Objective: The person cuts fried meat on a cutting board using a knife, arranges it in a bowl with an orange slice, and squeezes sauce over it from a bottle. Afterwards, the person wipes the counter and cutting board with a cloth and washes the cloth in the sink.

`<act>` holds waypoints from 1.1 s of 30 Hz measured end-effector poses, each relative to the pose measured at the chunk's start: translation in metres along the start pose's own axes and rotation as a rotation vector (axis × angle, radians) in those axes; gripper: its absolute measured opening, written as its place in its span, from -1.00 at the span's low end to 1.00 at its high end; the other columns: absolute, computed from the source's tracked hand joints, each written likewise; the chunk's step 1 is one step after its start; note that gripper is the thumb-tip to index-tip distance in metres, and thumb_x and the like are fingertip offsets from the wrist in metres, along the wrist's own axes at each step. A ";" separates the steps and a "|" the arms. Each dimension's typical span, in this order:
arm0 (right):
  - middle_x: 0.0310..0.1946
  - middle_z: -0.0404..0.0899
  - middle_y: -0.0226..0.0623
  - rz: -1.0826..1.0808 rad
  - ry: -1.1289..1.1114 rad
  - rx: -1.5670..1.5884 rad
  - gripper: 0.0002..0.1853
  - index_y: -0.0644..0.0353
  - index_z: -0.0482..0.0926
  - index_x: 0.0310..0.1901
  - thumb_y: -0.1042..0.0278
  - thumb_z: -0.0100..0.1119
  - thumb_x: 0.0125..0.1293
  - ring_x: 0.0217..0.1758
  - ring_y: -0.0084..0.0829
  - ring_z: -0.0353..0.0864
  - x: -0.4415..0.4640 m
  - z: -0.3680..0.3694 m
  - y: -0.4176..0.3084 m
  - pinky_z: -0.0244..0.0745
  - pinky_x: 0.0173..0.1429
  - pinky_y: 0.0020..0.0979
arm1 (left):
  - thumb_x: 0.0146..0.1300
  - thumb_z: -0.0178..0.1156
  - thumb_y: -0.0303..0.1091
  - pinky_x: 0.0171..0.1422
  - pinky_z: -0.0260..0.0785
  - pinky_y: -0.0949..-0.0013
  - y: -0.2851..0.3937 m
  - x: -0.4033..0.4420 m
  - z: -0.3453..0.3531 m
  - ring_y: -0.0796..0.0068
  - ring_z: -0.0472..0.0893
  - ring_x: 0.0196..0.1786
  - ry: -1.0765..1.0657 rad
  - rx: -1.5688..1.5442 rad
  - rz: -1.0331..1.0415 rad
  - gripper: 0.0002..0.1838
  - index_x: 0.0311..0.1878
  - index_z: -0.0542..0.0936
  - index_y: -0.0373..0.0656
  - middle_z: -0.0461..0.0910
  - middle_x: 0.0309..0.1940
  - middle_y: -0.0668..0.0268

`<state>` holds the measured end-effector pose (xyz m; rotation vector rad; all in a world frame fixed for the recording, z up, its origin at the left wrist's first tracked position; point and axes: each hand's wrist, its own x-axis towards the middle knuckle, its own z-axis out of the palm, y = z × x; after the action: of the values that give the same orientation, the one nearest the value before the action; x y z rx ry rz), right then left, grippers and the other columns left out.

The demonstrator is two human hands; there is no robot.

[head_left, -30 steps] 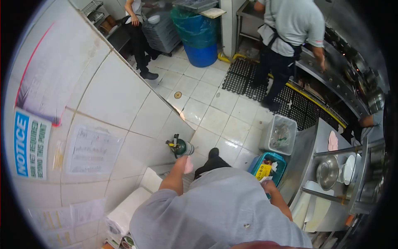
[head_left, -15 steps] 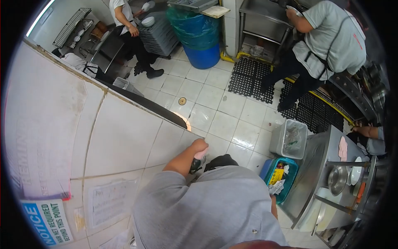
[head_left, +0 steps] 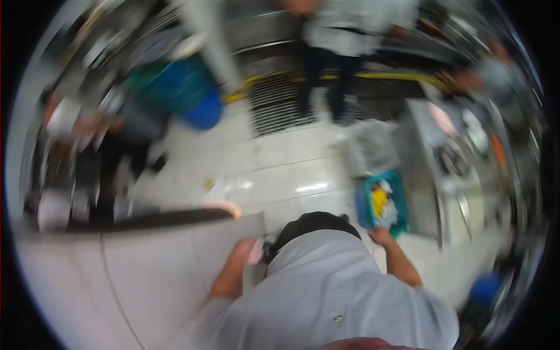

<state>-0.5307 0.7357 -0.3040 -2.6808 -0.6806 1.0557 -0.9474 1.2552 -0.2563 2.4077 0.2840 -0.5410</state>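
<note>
My left hand is closed on a pink cloth, low and left of centre beside the tiled wall. A dark object shows just right of the cloth, too blurred to make out. On the other side of my body, my right hand is close to the near edge of a teal bin. Motion smears its fingers, and anything in them cannot be made out. Yellow and white scraps lie in the bin.
A grey bin stands beyond the teal one, beside a steel table. A tiled half-wall is at left. Co-workers stand at upper left, upper centre and right. A blue barrel and black mats lie ahead.
The view has swung round, and the wall now crosses the lower left. My right hand is in clearer view than half a second ago. The pink cloth remains in my left hand.
</note>
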 end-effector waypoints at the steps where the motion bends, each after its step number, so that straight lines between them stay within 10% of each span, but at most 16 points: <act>1: -0.11 0.85 0.10 0.040 0.011 0.023 -0.53 0.22 0.80 0.01 -0.08 0.37 0.42 0.06 0.18 0.82 0.009 -0.006 -0.013 0.68 0.17 0.08 | 0.55 0.13 -0.13 -0.29 0.53 -0.07 -0.064 0.008 0.061 0.08 0.69 -0.37 0.026 -0.746 -0.120 -0.68 -0.27 0.70 -0.09 0.71 -0.38 0.09; 3: 0.03 0.85 0.06 -0.003 0.075 0.123 -0.50 0.19 0.80 0.11 -0.11 0.37 0.43 0.15 0.11 0.81 0.014 -0.025 -0.038 0.68 0.22 0.04 | 0.53 0.20 -0.17 -0.17 0.67 -0.02 0.015 0.001 -0.028 0.05 0.80 -0.24 -0.089 -0.200 -0.015 -0.71 -0.18 0.74 -0.17 0.80 -0.24 0.11; 5: 0.15 0.82 0.08 0.062 0.092 0.187 -0.49 0.20 0.82 0.13 -0.07 0.35 0.40 0.25 0.13 0.79 0.000 -0.050 -0.079 0.66 0.39 0.02 | 0.62 0.14 -0.13 0.05 0.58 -0.01 0.010 0.004 -0.003 -0.08 0.78 -0.10 0.075 -0.965 -0.246 -0.63 -0.01 0.74 -0.25 0.76 -0.18 -0.15; 9: 0.23 0.80 0.06 0.086 0.101 0.163 -0.44 0.17 0.82 0.19 -0.14 0.34 0.41 0.34 0.09 0.75 0.001 -0.053 -0.089 0.62 0.47 -0.01 | 0.62 0.12 -0.08 0.10 0.59 -0.07 -0.023 0.021 -0.016 -0.18 0.80 -0.04 0.163 -0.629 -0.233 -0.58 0.00 0.78 -0.26 0.78 -0.17 -0.17; 11: 0.23 0.80 0.05 0.106 0.081 0.146 -0.44 0.18 0.82 0.17 -0.15 0.33 0.40 0.33 0.09 0.76 -0.007 -0.055 -0.079 0.63 0.45 -0.01 | 0.62 0.12 -0.08 0.10 0.59 -0.09 -0.045 0.031 -0.013 -0.20 0.80 -0.03 0.203 -0.636 -0.258 -0.58 -0.01 0.78 -0.26 0.78 -0.17 -0.17; 13: 0.14 0.83 0.05 0.119 0.064 0.084 -0.45 0.17 0.83 0.15 -0.16 0.32 0.43 0.26 0.09 0.79 -0.014 -0.040 -0.060 0.66 0.38 -0.01 | 0.62 0.12 -0.07 0.12 0.59 -0.11 -0.032 0.027 -0.025 -0.20 0.81 0.01 0.072 0.114 -0.161 -0.57 -0.03 0.79 -0.26 0.78 -0.15 -0.21; 16: -0.10 0.88 0.01 0.209 -0.006 0.095 -0.47 0.19 0.84 0.11 -0.16 0.31 0.47 0.04 0.05 0.86 -0.027 -0.006 -0.024 0.75 0.19 -0.03 | 0.59 0.14 -0.13 0.12 0.60 -0.09 -0.022 0.023 -0.029 -0.21 0.80 0.00 -0.023 0.080 -0.138 -0.63 -0.04 0.79 -0.24 0.78 -0.15 -0.20; 20: -0.19 0.88 -0.06 0.442 -0.274 0.233 -0.45 0.22 0.85 0.06 -0.18 0.29 0.48 -0.08 -0.07 0.89 -0.058 -0.007 -0.027 0.78 0.01 -0.08 | 0.37 0.31 -0.19 -0.07 0.59 -0.09 -0.052 0.041 0.032 -0.16 0.76 -0.25 0.256 -1.350 -0.706 -0.70 -0.27 0.74 -0.29 0.74 -0.37 -0.10; 23: -0.08 0.88 -0.05 0.461 -0.408 0.142 -0.49 0.20 0.86 0.10 -0.12 0.37 0.46 -0.03 -0.13 0.89 -0.056 -0.004 -0.023 0.78 0.01 -0.09 | 0.46 0.30 -0.28 -0.12 0.58 0.02 -0.006 0.039 -0.021 0.14 0.75 -0.26 0.169 0.392 -0.097 -0.74 -0.18 0.74 -0.33 0.74 -0.37 0.02; 25: -0.03 0.88 -0.06 0.293 -0.422 -0.120 -0.50 0.19 0.86 0.13 -0.09 0.38 0.46 0.02 -0.09 0.88 -0.033 -0.030 -0.032 0.76 0.08 -0.06 | 0.46 0.31 -0.32 -0.10 0.57 0.06 -0.043 0.087 -0.013 0.27 0.73 -0.16 0.540 -0.295 -0.221 -0.77 -0.10 0.73 -0.35 0.76 -0.26 0.06; 28: 0.09 0.87 -0.08 0.030 -0.345 -0.462 -0.63 0.15 0.87 0.07 0.09 0.34 0.42 0.18 0.01 0.83 0.023 -0.049 -0.041 0.71 0.27 0.02 | 0.53 0.23 -0.22 0.08 0.62 0.08 0.002 0.161 -0.111 0.23 0.78 -0.01 0.526 -0.579 -0.077 -0.64 0.12 0.75 -0.34 0.83 -0.03 0.05; 30: 0.04 0.87 -0.01 -0.104 -0.322 -0.568 -0.69 0.17 0.88 -0.02 0.20 0.36 0.33 0.10 0.04 0.86 0.076 -0.070 -0.046 0.73 0.19 0.05 | 0.55 0.22 -0.22 -0.03 0.73 0.22 0.119 0.154 -0.224 0.29 0.81 -0.05 0.170 -0.896 0.015 -0.43 0.55 0.57 -0.17 0.81 0.08 0.11; 31: 0.01 0.88 -0.05 -0.471 -0.487 -1.163 -0.69 0.17 0.88 0.00 0.26 0.40 0.28 0.07 0.02 0.87 0.148 -0.053 -0.025 0.74 0.12 0.07 | 0.44 0.35 -0.26 -0.16 0.71 0.29 0.147 0.162 -0.255 0.34 0.79 -0.13 -0.018 -1.063 0.059 -0.26 0.66 0.45 -0.14 0.80 0.01 0.11; 33: 0.03 0.89 -0.17 -0.176 -0.206 -0.781 -0.72 0.06 0.91 0.02 0.34 0.47 0.28 0.10 -0.05 0.89 0.065 -0.198 -0.155 0.79 0.03 0.04 | 0.27 0.48 -0.31 -0.17 0.69 0.31 0.216 0.151 -0.318 0.37 0.78 -0.14 -0.467 -1.296 0.292 -0.04 0.73 0.33 -0.23 0.78 -0.06 0.11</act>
<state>-0.4079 0.9022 -0.1477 -3.0369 -1.6247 1.2104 -0.6429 1.3020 0.0189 1.0073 0.0266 -0.5200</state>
